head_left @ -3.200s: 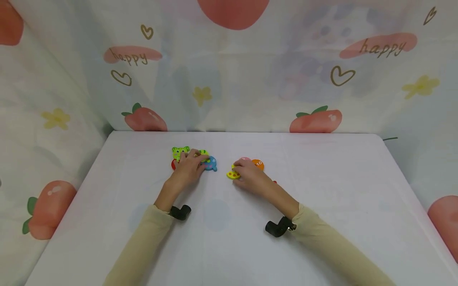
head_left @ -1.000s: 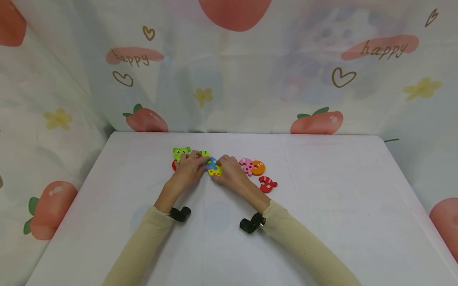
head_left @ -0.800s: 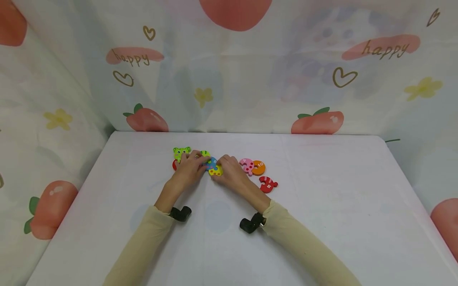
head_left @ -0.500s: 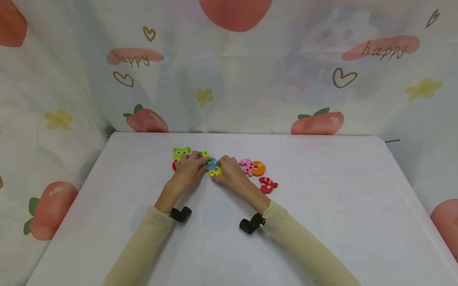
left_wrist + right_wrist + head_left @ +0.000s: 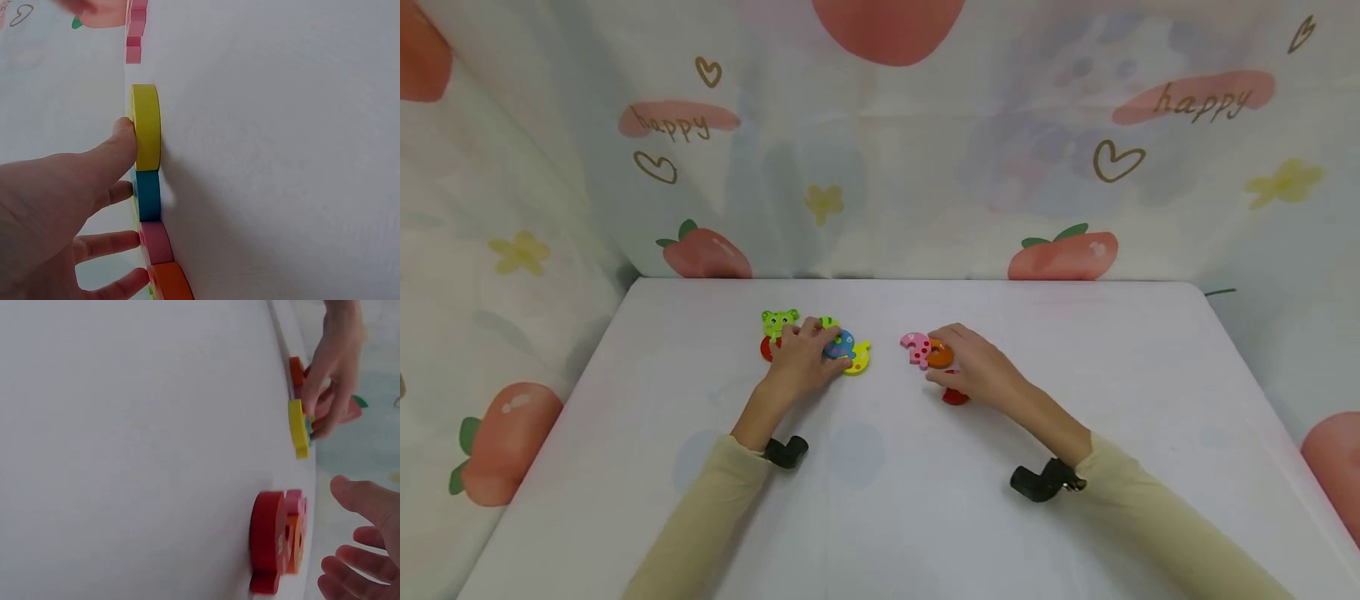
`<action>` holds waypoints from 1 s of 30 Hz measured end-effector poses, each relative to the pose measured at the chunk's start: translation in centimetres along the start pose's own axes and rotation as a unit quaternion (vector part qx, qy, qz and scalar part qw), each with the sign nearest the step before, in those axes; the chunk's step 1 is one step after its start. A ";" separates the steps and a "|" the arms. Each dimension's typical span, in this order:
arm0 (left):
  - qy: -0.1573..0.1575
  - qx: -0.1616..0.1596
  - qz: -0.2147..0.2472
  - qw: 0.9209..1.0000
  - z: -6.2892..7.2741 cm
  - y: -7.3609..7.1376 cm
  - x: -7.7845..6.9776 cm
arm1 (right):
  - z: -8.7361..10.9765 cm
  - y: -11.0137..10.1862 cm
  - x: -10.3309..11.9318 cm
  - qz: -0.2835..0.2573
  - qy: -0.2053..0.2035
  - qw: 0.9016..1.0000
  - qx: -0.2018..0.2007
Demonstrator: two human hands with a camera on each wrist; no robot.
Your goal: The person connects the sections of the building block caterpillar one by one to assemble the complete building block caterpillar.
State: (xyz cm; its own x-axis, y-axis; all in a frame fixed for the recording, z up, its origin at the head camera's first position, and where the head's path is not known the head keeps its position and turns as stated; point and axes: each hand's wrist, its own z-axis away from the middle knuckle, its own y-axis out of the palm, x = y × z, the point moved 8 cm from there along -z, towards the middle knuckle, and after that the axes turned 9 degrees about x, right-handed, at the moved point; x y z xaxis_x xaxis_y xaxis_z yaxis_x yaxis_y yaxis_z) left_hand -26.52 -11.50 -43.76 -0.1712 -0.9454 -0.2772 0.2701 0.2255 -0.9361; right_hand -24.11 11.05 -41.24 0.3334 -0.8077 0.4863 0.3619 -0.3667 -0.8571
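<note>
My left hand [image 5: 799, 363] rests with spread fingers over a row of flat jigsaw pieces, led by a green animal-head piece [image 5: 778, 321]. Its thumb touches the yellow piece [image 5: 147, 128] at the row's right end, beside the blue piece [image 5: 838, 342]. The other fingertips lie on the pieces behind, including a pink one [image 5: 157, 244] and an orange one [image 5: 174, 281]. Holding nothing, my right hand [image 5: 983, 368] hovers with thumb and fingers apart over a loose red piece [image 5: 267, 531] and an orange piece [image 5: 937, 357]. A dotted pink piece [image 5: 917, 347] lies just left of the orange one.
The pieces lie on a white-covered table [image 5: 850, 517]. Behind it hangs a printed curtain [image 5: 880, 167] with strawberries and hearts. Black cameras are strapped at both wrists.
The right hand has carried the yellow piece left to the blue one, let it go, and moved back right over the red and orange pieces. The left thumb has shifted onto the yellow piece.
</note>
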 end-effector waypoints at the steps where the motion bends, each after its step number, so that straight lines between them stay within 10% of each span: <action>1: 0.000 0.002 0.004 1.000 0.0 0.1 0.0 | 0.7 -0.2 -0.8 0.000 0.005 1.000 0.001; 12: -0.004 0.012 0.004 1.000 -0.1 0.4 0.3 | 5.2 -0.5 -4.7 -0.019 0.008 1.000 -0.012; 30: 0.017 0.011 0.014 1.000 0.1 0.4 0.3 | 3.9 1.9 -2.5 0.053 -0.006 0.999 0.009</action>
State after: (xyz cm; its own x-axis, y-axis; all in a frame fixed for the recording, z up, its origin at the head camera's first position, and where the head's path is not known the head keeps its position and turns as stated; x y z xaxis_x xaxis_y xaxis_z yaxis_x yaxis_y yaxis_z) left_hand -26.37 -11.73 -44.19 -0.1950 -0.9302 -0.3111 0.2953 0.2468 -0.9230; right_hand -20.81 14.17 -43.41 0.3802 -0.8363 0.3950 0.3399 -0.2708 -0.9006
